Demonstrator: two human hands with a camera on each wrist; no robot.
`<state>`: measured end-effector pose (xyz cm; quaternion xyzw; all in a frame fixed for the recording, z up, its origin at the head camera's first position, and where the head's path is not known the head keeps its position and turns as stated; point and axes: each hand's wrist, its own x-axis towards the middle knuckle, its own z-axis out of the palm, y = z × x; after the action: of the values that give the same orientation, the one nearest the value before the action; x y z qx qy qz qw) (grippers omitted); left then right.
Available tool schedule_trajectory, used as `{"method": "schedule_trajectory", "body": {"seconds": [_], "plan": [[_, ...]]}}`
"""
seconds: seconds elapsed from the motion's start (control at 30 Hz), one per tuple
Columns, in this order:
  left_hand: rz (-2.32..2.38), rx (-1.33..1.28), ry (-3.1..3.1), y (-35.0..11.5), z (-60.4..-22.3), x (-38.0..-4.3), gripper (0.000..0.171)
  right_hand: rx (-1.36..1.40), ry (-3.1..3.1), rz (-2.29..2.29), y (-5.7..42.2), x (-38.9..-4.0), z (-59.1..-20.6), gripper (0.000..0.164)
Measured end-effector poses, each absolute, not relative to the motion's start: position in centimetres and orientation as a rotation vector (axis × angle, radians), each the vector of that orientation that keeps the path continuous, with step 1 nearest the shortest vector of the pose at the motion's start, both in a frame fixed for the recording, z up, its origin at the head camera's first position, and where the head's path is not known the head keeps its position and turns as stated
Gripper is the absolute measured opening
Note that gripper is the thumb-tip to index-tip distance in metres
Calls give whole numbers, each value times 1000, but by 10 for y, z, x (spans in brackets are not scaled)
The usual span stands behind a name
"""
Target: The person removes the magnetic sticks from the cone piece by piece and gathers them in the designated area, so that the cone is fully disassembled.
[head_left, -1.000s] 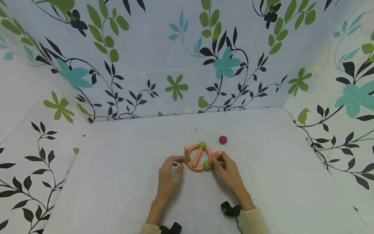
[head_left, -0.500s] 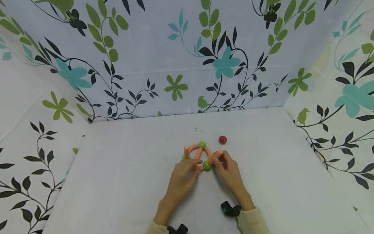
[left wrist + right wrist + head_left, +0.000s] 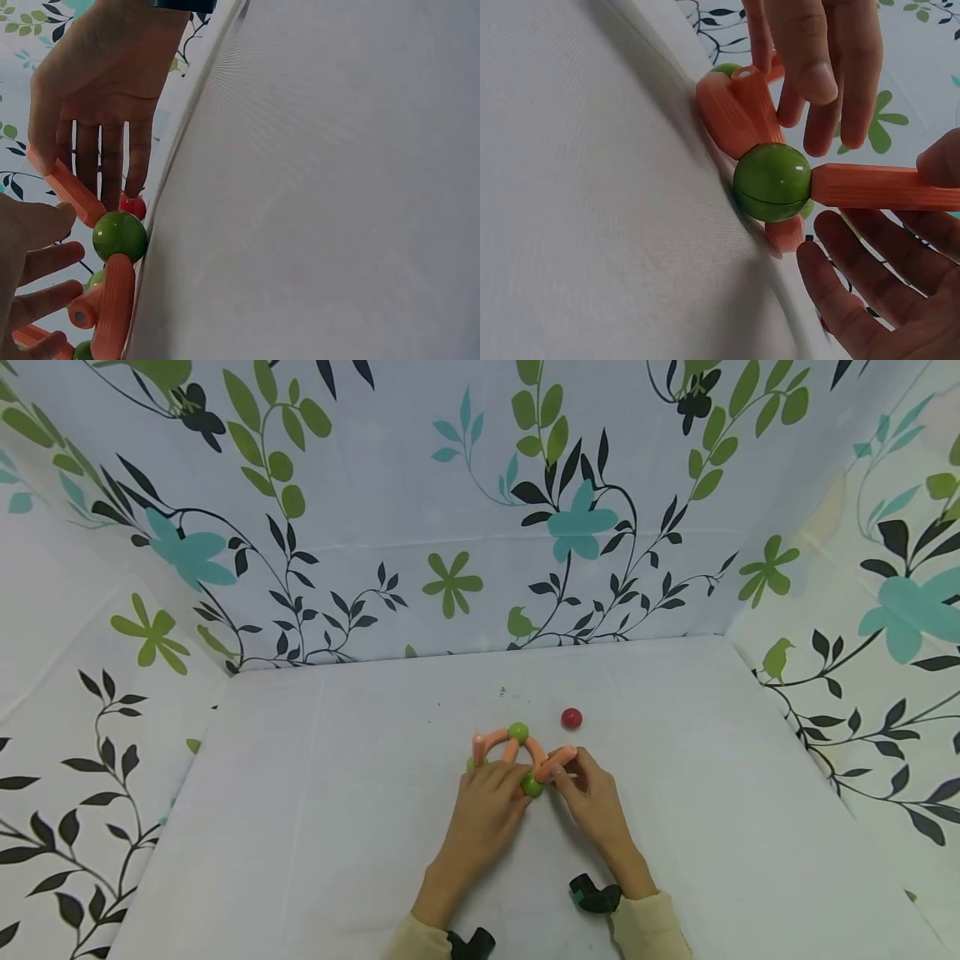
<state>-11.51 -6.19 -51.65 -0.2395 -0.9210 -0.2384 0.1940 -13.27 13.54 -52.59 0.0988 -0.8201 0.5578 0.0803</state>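
Curved orange rods (image 3: 495, 737) joined by green balls form a ring on the white surface. My right hand (image 3: 590, 793) pinches a straight orange rod (image 3: 870, 186) between thumb and fingers. That rod rises at a slant from the front right green ball (image 3: 772, 182). My left hand (image 3: 486, 814) reaches over the front of the ring, its fingers loosely extended close to that ball and hiding part of the ring. In the right wrist view, the left fingertips hang apart from the ball. Another orange rod (image 3: 477, 750) stands up at the ring's left green ball.
Behind the ring to the right lies a red ball (image 3: 572, 718). White cloth (image 3: 750, 827) covers the work surface. Leaf-patterned fabric (image 3: 420, 510) rises at the back and along both sides.
My left hand has moved right from the left green ball to the front right one. The orange rod in my right hand has tilted slightly outward; the red ball has stayed put.
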Motion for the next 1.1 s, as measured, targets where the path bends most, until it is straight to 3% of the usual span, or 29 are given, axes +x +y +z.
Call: {"method": "schedule_trajectory", "body": {"seconds": [0.6, 1.1], "plan": [[-316, -684, -2619, -44, -521, -125, 42, 380, -2343, 1710, 144, -135, -520, 36], [-276, -672, -2524, -36, -530, -125, 38, 514, -2506, 1307, 165, -136, -516, 29]]}}
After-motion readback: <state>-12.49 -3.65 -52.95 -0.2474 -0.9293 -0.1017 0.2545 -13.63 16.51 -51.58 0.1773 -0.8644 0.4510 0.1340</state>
